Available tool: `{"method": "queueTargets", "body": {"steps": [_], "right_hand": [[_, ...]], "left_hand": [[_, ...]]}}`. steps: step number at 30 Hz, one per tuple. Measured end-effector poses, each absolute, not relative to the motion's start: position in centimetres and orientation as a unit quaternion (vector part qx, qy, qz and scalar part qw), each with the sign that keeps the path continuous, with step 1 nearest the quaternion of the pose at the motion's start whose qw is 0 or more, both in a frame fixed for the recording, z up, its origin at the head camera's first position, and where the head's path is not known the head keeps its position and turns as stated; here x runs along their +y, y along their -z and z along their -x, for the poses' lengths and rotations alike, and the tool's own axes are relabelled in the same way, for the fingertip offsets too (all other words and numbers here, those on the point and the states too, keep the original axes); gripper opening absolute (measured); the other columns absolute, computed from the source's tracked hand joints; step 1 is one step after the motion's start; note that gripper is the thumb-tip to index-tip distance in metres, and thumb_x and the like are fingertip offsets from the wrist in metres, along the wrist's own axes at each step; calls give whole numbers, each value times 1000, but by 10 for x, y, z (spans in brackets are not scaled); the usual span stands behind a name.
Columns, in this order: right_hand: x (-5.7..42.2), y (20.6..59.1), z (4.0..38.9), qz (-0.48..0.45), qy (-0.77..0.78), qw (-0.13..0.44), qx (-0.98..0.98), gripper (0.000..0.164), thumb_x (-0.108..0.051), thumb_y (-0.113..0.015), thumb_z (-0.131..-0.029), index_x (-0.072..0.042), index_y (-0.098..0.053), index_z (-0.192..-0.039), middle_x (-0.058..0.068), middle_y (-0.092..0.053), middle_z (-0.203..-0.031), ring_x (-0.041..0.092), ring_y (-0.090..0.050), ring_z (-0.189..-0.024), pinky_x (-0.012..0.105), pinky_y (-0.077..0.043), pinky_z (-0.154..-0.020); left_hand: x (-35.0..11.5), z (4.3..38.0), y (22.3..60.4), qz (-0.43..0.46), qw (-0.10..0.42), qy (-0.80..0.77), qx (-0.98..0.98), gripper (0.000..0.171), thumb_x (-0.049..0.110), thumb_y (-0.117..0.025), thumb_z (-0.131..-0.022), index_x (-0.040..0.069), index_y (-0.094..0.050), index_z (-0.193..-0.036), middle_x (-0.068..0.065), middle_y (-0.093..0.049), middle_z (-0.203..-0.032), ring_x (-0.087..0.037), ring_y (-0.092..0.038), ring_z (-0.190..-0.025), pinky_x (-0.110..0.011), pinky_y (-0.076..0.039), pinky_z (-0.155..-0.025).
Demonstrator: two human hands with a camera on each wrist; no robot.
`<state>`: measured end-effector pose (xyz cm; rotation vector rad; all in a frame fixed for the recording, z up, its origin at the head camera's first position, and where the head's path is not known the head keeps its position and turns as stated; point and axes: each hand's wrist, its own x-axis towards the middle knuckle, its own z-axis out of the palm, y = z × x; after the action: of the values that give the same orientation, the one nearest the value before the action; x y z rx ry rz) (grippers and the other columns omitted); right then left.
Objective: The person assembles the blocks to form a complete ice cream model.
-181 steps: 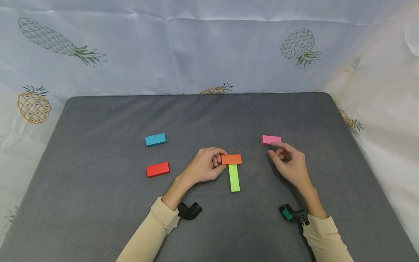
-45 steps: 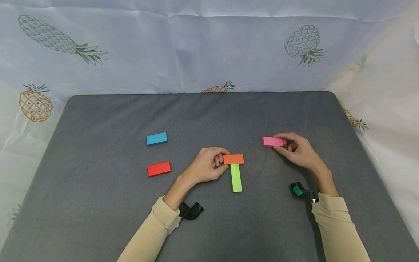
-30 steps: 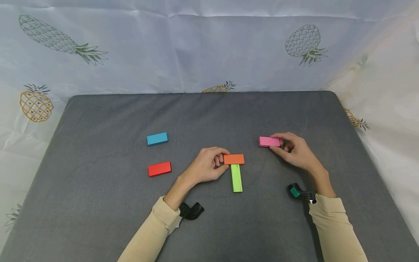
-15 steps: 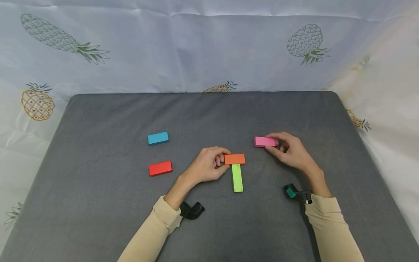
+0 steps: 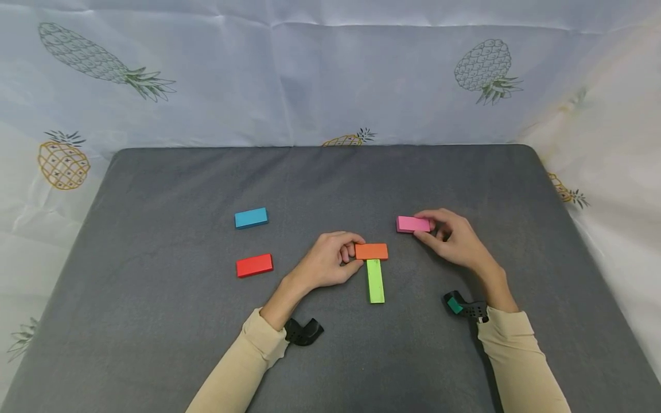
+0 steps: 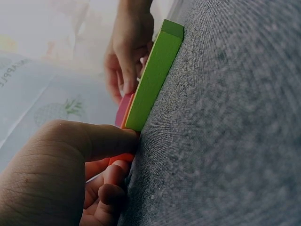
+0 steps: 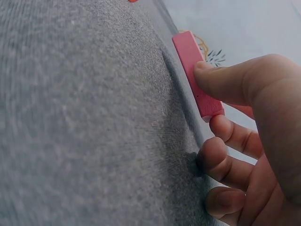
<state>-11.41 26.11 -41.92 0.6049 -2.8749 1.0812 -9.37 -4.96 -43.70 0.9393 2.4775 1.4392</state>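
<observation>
My left hand (image 5: 330, 259) pinches the left end of an orange block (image 5: 372, 251) between thumb and index finger. The far end of a green block (image 5: 375, 282) meets the orange block's near side, so the two form a T on the cloth. To the right, my right hand (image 5: 454, 238) holds a pink block (image 5: 412, 224) by its right end. In the right wrist view the thumb presses the pink block's (image 7: 192, 54) near side, and the other fingers curl behind and below. The left wrist view shows the green block (image 6: 155, 75) close up; the orange one is mostly hidden there.
A blue block (image 5: 251, 218) and a red block (image 5: 255, 265) lie left of my left hand on the grey cloth-covered table (image 5: 155, 321). Behind the table hangs a pale curtain (image 5: 330, 69) printed with pineapples.
My right hand first closed round the pink block's right end, then slid it left toward the orange block. My left hand keeps its hold, and the orange and green blocks stay together.
</observation>
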Motion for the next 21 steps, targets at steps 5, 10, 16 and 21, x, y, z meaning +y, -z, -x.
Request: {"method": "queueTargets", "body": {"steps": [5, 10, 16, 21], "right_hand": [[258, 419, 115, -190, -346, 0, -919, 34, -6, -78, -89, -5, -69, -121, 8, -57, -92, 2, -45, -57, 21, -40, -54], [255, 417, 115, -190, -350, -8, -917, 34, -7, -78, -89, -5, -69, -122, 8, -57, -92, 2, -45, -58, 21, -40, -54], [252, 417, 116, -199, -362, -4, -911, 34, -3, -78, -87, -4, -70, -120, 7, -56, -90, 1, -45, -57, 21, -39, -53], [248, 417, 116, -210, -372, -1, -904, 33, -3, -77, -87, -4, -70, -119, 7, -57, -90, 1, -45, -59, 20, -40, -54]], "left_hand": [[-50, 93, 435, -310, 64, -480, 818, 26, 4, -75, -87, 2, -72, -113, -7, -65, -83, -9, -53, -64, -18, -48, -61], [-49, 93, 433, -310, 63, -480, 818, 26, 4, -75, -87, 1, -72, -112, -7, -65, -83, -9, -53, -64, -17, -48, -61], [-49, 94, 433, -309, 66, -480, 818, 26, 4, -75, -87, 1, -72, -112, -7, -65, -82, -8, -53, -64, -17, -48, -61], [-49, 94, 432, -309, 66, -481, 818, 26, 3, -75, -87, 0, -71, -113, -7, -65, -82, -7, -52, -64, -17, -47, -60]]}}
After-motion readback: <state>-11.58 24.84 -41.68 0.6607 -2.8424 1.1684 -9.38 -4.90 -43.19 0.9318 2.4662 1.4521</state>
